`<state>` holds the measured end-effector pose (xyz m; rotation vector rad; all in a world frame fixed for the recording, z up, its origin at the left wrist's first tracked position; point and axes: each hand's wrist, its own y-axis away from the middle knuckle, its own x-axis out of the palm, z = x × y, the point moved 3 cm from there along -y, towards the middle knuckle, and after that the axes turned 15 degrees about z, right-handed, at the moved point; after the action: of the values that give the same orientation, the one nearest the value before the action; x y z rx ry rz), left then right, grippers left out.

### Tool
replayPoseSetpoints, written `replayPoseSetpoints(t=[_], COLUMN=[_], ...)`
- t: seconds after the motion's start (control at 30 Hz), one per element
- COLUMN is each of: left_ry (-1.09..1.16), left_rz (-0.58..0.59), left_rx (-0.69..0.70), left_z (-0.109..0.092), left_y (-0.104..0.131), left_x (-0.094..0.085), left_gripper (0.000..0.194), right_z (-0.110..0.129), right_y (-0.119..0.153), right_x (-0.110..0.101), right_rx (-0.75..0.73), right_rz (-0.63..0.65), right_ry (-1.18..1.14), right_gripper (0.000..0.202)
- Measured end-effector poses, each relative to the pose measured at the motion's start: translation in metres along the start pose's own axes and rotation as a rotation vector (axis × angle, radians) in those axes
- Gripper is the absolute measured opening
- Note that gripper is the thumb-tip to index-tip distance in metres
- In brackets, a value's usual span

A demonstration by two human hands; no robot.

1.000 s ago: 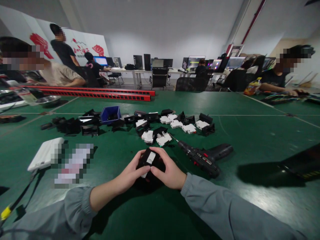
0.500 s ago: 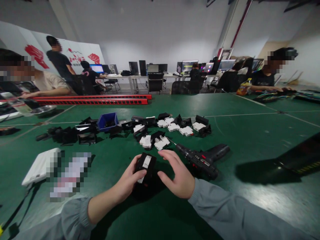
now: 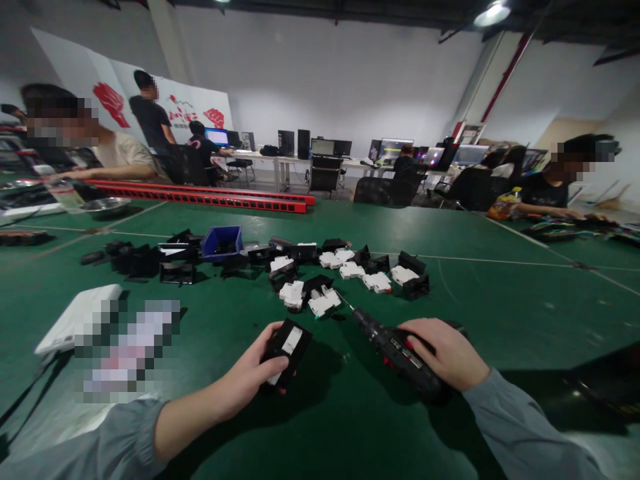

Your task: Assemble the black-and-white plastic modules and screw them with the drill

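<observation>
My left hand (image 3: 247, 377) is closed around a small black plastic housing (image 3: 299, 353) with a white piece set in it, above the table. My right hand (image 3: 447, 350) lies over the handle of a black power screwdriver (image 3: 393, 350) with red details, its fingers curled round the grip and partly hidden. The tool rests on the green table, its thin bit pointing away to the left. Beyond both hands are several white modules (image 3: 325, 302) and black plastic parts (image 3: 416, 287).
A blue bin (image 3: 223, 243) stands among black parts at the back left. Red slotted rails (image 3: 250, 199) lie farther off. At left are a white device (image 3: 80, 317) with a strap and a blurred-out flat object (image 3: 137, 343). Co-workers sit at both sides.
My right hand has moved right, from beside the black housing onto the power screwdriver's handle. My left hand still holds the housing, now slightly lower and more tilted. The camera view has shifted.
</observation>
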<state>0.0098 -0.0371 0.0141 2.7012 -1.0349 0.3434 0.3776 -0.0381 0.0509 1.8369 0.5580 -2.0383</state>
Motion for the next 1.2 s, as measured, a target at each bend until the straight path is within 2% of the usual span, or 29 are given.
replayPoseSetpoints(t=[0.13,0.27,0.33,0.43,0.5,0.6,1.03,1.2], left_ry=[0.035,0.022,0.019,0.017,0.018,0.024,-0.056,-0.040], left_rz=[-0.047,-0.055,-0.063,-0.074,-0.078,-0.084,-0.080,-0.116], left_rx=[-0.016,-0.005,-0.010,-0.012,-0.003,-0.003,0.007,0.021], left_z=[-0.004,-0.005,-0.004,-0.003,-0.003,-0.003,-0.005,-0.006], left_y=[0.000,-0.002,-0.002,-0.003,-0.003,-0.003,-0.002,-0.001], left_x=[0.003,0.003,0.002,0.003,0.003,0.004,0.007,0.006], left_gripper=[0.067,0.067,0.067,0.065,0.065,0.066,0.068,0.066], right_z=[0.021,0.046,0.055,0.061,0.062,0.063,0.071,0.066], right_y=[-0.004,-0.004,-0.001,0.004,0.005,0.004,0.000,0.002], right_x=[0.006,0.005,0.002,-0.001,-0.002,-0.001,0.003,0.000], right_rx=[0.029,0.032,0.001,-0.051,-0.045,-0.012,0.032,0.015], right_rz=[0.051,0.134,0.183,0.220,0.208,0.180,0.211,0.152], right_ry=[0.059,0.015,-0.001,0.012,0.016,0.002,-0.028,-0.123], right_gripper=[0.037,0.048,0.068,0.113,0.126,0.128,0.121,0.120])
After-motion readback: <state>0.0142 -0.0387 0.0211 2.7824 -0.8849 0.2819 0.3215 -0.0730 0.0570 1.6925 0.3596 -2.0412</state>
